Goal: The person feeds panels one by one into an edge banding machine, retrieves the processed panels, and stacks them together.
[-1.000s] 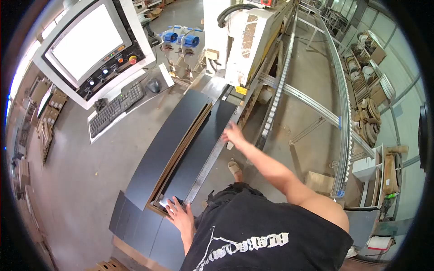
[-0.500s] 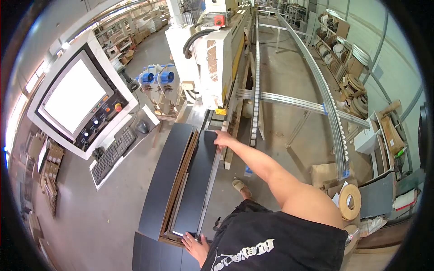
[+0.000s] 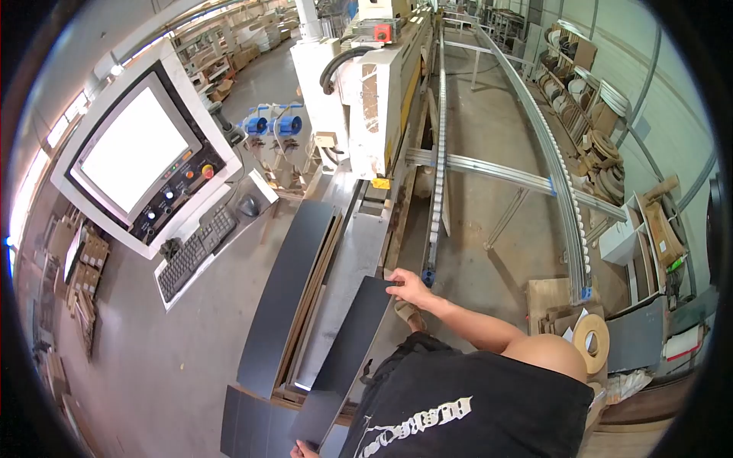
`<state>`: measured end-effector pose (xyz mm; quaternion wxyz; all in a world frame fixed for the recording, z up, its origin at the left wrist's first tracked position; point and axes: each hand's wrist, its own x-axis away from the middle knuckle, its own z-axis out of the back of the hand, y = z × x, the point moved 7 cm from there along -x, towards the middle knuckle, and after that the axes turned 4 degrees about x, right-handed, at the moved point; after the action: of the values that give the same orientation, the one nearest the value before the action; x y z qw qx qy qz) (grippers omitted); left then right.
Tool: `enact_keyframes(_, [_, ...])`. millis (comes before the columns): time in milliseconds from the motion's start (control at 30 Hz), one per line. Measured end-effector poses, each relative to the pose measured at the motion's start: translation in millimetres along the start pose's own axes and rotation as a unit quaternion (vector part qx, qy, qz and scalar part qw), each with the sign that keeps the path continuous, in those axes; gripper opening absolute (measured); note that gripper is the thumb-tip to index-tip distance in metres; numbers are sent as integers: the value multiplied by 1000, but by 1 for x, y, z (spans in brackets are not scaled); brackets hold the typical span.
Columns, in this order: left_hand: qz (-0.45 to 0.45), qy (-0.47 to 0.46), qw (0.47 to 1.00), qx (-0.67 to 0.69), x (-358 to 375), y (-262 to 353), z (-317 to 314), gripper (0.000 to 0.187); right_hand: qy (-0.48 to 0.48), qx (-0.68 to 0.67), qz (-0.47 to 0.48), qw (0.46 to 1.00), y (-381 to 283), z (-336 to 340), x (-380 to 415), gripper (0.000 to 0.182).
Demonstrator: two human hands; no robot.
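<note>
A long dark panel [image 3: 353,336] slants across the near end of the metal machine bed [image 3: 359,243]. My right hand [image 3: 411,290] grips its far corner, thumb and fingers on the edge. At the bottom of the view my left hand [image 3: 304,450] holds the near end; only part of its fingers shows. To the left lies a stack of dark panels [image 3: 284,298] with brown edges. Another dark panel surface [image 3: 256,424] sits below that stack, close to my left hand.
A control screen [image 3: 136,153] with a keyboard [image 3: 200,248] and mouse [image 3: 248,204] stands at the left. Ahead is the white edge machine [image 3: 374,114]. A roller rail [image 3: 561,179] runs along the right, near a tape roll [image 3: 592,341].
The dark panel has come off the machine bed toward me and turned slightly, held in both hands. My right hand moved nearer and my left hand moved down to the bottom edge.
</note>
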<state>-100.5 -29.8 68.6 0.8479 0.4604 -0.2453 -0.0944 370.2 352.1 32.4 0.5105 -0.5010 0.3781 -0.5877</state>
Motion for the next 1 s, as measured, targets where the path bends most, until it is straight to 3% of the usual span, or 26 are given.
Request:
enact_keyframes(67, [1,-40,998,47,-2,-13,13,35,-22,-53,48,997,-26,7,11,16])
enact_keyframes(167, [-146,-5,988,46,34,46,32,31,-18,-58,113,992,-78,24,18,19])
enact_keyframes(267, [-127,-12,990,67,39,64,42,35,-11,-76,135,988,-133,34,17,17])
enact_keyframes(433, [-236,71,955,168,37,148,26,26,-26,-106,164,980,-171,24,-41,21])
enact_keyframes(667, [-272,56,930,243,-46,189,-13,28,-5,-155,175,972,-189,-21,-157,24])
enact_keyframes(767, [-290,14,943,161,-104,151,-49,35,124,158,242,949,-164,-29,-194,33])
enact_keyframes(800, [-315,68,946,-7,-96,152,-58,40,148,289,355,877,-164,-36,-190,37])
enact_keyframes(833, [-344,64,936,-40,-85,155,-68,46,126,290,298,900,-151,-40,-191,40])
enact_keyframes(867, [-370,67,926,-43,-72,155,-71,47,106,235,308,916,-147,-43,-190,44])
enact_keyframes(900, [-403,66,912,-39,-63,162,-76,49,128,269,322,899,-132,-47,-199,49])
enact_keyframes(967, [-368,44,929,10,-63,153,-79,50,144,211,297,920,-147,-34,-169,50])
enact_keyframes(1000, [-345,30,936,58,-66,144,-75,46,156,213,330,906,-145,-29,-167,48])
